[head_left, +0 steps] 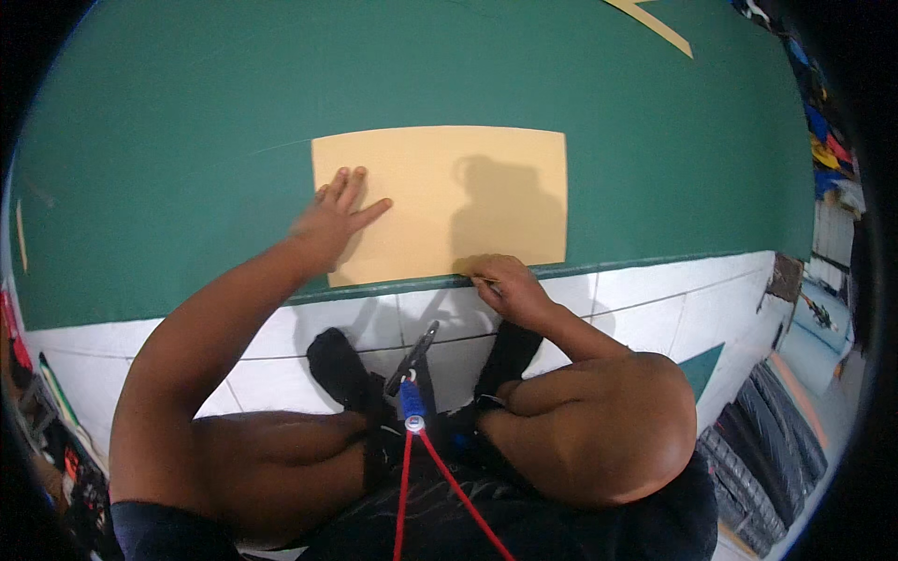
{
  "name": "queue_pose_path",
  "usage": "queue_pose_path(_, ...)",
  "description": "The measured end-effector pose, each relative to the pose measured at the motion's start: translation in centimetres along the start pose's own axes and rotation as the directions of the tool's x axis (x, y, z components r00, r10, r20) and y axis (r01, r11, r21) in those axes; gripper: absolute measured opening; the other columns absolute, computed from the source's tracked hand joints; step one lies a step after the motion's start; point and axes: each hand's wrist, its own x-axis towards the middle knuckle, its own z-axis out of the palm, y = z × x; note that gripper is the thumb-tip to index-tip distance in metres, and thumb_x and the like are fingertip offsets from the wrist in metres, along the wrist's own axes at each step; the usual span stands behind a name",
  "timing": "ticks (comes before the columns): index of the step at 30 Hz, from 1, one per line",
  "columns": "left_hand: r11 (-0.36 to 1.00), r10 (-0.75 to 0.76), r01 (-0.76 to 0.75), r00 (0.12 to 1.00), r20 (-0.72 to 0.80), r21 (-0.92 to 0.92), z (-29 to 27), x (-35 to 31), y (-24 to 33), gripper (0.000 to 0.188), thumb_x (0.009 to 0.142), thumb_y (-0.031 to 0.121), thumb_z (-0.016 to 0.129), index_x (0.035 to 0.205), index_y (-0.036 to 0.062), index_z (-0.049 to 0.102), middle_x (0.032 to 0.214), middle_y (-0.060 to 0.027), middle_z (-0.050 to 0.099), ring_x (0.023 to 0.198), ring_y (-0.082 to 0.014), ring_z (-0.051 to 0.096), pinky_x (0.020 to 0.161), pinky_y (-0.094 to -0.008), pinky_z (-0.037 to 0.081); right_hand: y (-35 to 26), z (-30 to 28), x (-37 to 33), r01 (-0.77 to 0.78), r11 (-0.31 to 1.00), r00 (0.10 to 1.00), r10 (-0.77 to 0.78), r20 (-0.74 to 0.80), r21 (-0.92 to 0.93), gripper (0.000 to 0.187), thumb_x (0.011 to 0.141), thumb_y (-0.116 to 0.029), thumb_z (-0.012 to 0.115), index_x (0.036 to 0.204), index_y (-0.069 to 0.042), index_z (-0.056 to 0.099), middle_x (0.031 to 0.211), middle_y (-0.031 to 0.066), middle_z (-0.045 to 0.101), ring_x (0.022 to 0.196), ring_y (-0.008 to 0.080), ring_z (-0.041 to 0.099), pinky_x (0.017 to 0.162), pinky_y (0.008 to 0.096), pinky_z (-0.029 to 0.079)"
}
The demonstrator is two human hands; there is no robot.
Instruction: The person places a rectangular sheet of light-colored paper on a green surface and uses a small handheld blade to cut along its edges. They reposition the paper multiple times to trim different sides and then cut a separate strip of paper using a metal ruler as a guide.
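A rectangular sheet of pale yellow, card-like material (412, 215) lies flat on a green surface (187, 112), its near side along the surface's front edge. My left hand (329, 224) rests on the sheet's left part, fingers spread and pressed down. At the sheet's near edge, right of the middle, my right hand (505, 285) is closed with its fingers pinched together. Something thin shows at those fingertips, too small to name. A dark shadow falls across the sheet's right half.
A strip of similar yellow material (659, 26) lies at the far right of the green surface. White floor tiles (655, 299) lie before it. A red cord (403, 491) with a dark object hangs between my knees. Black plastic-wrapped bundles (772, 430) are at the right.
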Motion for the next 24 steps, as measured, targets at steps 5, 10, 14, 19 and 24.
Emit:
queue_pose_path(5,1.0,-0.013,0.014,0.999,0.043,-0.019,-1.1,0.0,0.5,0.141,0.052,0.018,0.101,0.165,0.0352,0.019,0.171,-0.0253,-0.003,0.158,-0.0442,0.011,0.127,-0.0497,0.028,3.9,-2.5,-6.2,-0.35,0.937,0.928,0.345,-0.144,-0.009,0.022,0.098,-0.014,0.062,0.114,-0.001,0.07,0.11,0.0214,0.071,0.105,0.0405,0.067,0.096,0.0471,0.051)
queue_pose_path(10,0.998,-0.051,0.042,0.981,0.186,0.048,-2.8,0.4,1.0,0.139,0.06,0.024,0.099,0.166,0.0365,0.01,0.171,-0.0239,-0.005,0.159,-0.0406,0.006,0.129,-0.0465,0.025,4.4,-1.9,-6.5,-0.38,0.922,0.905,0.386,-0.18,0.069,0.022,0.101,-0.015,0.061,0.115,0.0,0.068,0.11,0.0214,0.071,0.105,0.0406,0.067,0.092,0.0448,0.053)
queue_pose_path(14,0.995,-0.047,0.028,0.979,0.197,0.1,-2.9,0.6,1.0,0.142,0.058,0.031,0.101,0.166,0.0356,0.009,0.171,-0.0257,-0.005,0.158,-0.0426,0.009,0.128,-0.0468,0.027,3.6,-1.3,-6.2,-0.312,0.945,0.914,0.326,-0.241,0.098,0.021,0.101,-0.015,0.062,0.116,0.0,0.067,0.11,0.0203,0.071,0.106,0.0385,0.068,0.091,0.0432,0.054)
queue_pose_path(19,0.991,-0.051,0.027,0.982,0.183,0.13,-2.6,0.1,1.0,0.142,0.058,0.035,0.1,0.166,0.0346,0.008,0.17,-0.0273,-0.004,0.158,-0.0438,0.011,0.127,-0.047,0.027,6.1,-2.1,-8.7,-0.547,0.826,0.751,0.557,-0.356,0.137,0.024,0.104,-0.017,0.06,0.118,0.001,0.067,0.108,0.0202,0.073,0.1,0.0339,0.072,0.085,0.0418,0.056)
queue_pose_path(24,0.992,-0.018,-0.002,0.986,0.166,0.124,-2.6,0.0,0.7,0.14,0.06,0.037,0.099,0.166,0.034,0.009,0.169,-0.0292,-0.004,0.157,-0.0453,0.013,0.127,-0.0471,0.028,5.4,-1.3,-9.8,-0.461,0.825,0.743,0.56,-0.366,0.327,0.025,0.105,-0.017,0.058,0.12,0.001,0.065,0.112,0.0202,0.072,0.099,0.0294,0.073,0.084,0.042,0.057)
